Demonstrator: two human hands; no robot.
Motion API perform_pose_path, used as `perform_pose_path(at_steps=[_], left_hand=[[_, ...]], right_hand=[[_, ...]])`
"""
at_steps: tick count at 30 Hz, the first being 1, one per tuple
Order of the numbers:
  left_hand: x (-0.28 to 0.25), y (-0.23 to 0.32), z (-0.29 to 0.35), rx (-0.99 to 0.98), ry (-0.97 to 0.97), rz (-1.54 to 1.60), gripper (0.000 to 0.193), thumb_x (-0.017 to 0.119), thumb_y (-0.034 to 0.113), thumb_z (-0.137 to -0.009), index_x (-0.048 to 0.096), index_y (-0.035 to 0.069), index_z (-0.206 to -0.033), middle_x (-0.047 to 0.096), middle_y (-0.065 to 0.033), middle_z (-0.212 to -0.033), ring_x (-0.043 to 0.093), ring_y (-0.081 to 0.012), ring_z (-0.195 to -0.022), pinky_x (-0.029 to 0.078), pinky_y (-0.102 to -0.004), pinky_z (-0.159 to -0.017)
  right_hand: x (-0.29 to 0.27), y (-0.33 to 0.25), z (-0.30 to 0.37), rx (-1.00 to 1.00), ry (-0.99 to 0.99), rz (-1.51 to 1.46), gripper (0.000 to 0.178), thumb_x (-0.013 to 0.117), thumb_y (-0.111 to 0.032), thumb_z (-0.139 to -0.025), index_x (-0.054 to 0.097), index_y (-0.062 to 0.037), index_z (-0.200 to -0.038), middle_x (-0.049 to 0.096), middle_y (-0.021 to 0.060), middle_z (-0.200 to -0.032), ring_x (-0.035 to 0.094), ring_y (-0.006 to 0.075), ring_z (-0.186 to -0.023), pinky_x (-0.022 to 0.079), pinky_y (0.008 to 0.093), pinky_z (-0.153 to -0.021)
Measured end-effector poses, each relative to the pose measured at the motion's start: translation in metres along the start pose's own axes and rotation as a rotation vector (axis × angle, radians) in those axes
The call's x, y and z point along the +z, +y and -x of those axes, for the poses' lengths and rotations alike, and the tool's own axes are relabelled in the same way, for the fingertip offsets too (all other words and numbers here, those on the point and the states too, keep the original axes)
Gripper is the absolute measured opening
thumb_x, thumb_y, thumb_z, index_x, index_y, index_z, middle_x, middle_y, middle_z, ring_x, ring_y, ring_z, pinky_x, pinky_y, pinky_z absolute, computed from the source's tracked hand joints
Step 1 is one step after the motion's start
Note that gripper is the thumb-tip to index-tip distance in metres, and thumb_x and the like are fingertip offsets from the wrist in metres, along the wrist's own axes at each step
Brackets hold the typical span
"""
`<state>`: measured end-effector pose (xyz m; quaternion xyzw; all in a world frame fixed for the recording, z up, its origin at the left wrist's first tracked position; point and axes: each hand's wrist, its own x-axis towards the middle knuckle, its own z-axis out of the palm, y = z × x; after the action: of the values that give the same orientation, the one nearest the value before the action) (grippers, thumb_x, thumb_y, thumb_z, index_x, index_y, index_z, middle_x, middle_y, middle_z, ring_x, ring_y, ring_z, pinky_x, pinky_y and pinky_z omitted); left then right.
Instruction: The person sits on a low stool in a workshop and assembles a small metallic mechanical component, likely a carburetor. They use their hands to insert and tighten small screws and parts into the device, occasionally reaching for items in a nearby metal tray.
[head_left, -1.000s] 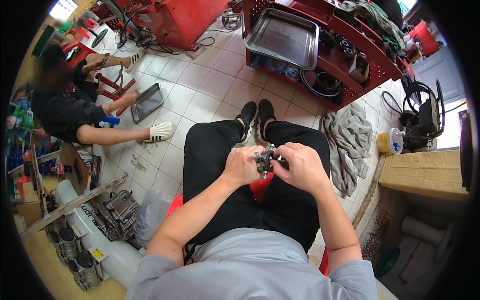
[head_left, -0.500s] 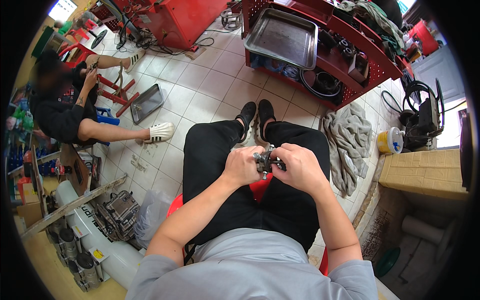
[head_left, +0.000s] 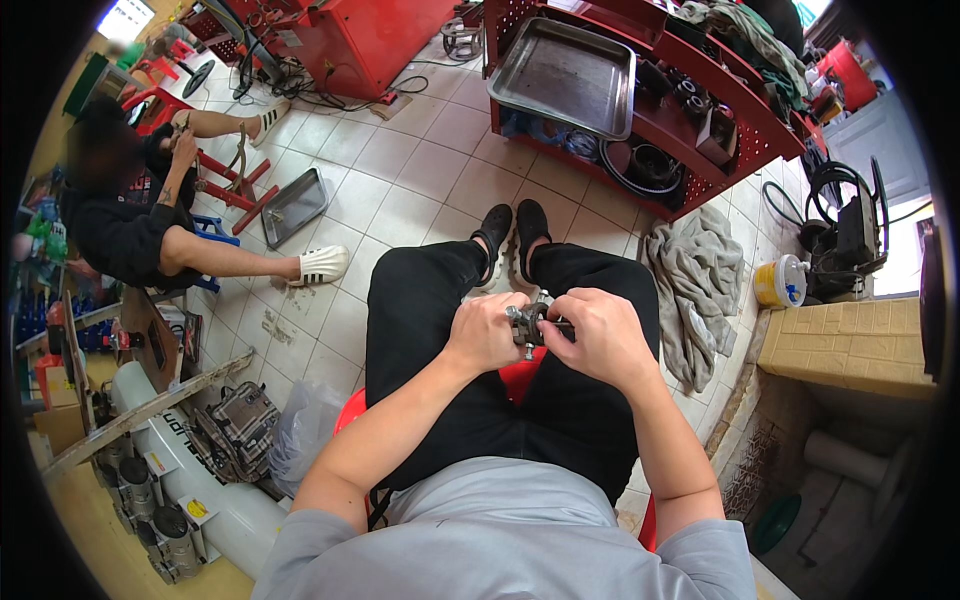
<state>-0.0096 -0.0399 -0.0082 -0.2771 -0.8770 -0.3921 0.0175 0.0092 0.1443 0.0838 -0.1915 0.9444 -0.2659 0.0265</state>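
Right hand (head_left: pixel 606 330) has shifted its thumb (head_left: pixel 556 342) across the metal part (head_left: pixel 521 324), held in its grip and by the left hand (head_left: pixel 484 332).

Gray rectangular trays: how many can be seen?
2: one tray on the red cart, another tray on the tiled floor near the seated co-worker. Others may be hidden.

The part (head_left: pixel 525 325) looks like metal, dark with brighter glints, against trousers (head_left: pixel 425 310) of matt black cloth. Far off, the tray (head_left: pixel 568 75) is dull-sheened metal and the cart (head_left: pixel 762 135) red-painted, perforated metal. At right the rag (head_left: pixel 690 290) is rough, crumpled cloth; near left, the bag (head_left: pixel 303 432) is thin, crinkled, translucent plastic and the cylinder (head_left: pixel 238 500) smooth and glossy.
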Motion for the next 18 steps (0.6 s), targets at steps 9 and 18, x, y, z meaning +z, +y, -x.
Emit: perform_pose_path(at_steps=[9, 18], left_hand=[[-0.0004, -0.0001, 0.0007, -0.001, -0.008, -0.014, 0.029, 0.075, 0.018, -0.062, 0.056, 0.007, -0.082, 0.063, -0.012, -0.074, 0.065, -0.034, -0.07, 0.051, -0.0428, -0.061], [-0.0001, 0.0, 0.0001, 0.01, 0.012, -0.009, 0.03, 0.075, 0.016, -0.059, 0.057, 0.008, -0.082, 0.064, -0.0115, -0.074, 0.065, -0.0336, -0.07, 0.051, -0.0422, -0.062]], right_hand=[[0.0019, 0.0003, -0.0004, -0.011, 0.006, 0.001, 0.014, 0.07, -0.016, -0.074, 0.068, -0.0038, -0.08, 0.063, 0.0097, -0.073, 0.065, 0.0286, -0.074, 0.052, 0.0396, -0.065], [0.0054, -0.0021, 0.0, 0.002, 0.02, -0.03, 0.014, 0.07, -0.016, -0.073, 0.068, -0.0036, -0.08, 0.063, 0.0099, -0.071, 0.065, 0.0289, -0.073, 0.052, 0.0395, -0.065]])
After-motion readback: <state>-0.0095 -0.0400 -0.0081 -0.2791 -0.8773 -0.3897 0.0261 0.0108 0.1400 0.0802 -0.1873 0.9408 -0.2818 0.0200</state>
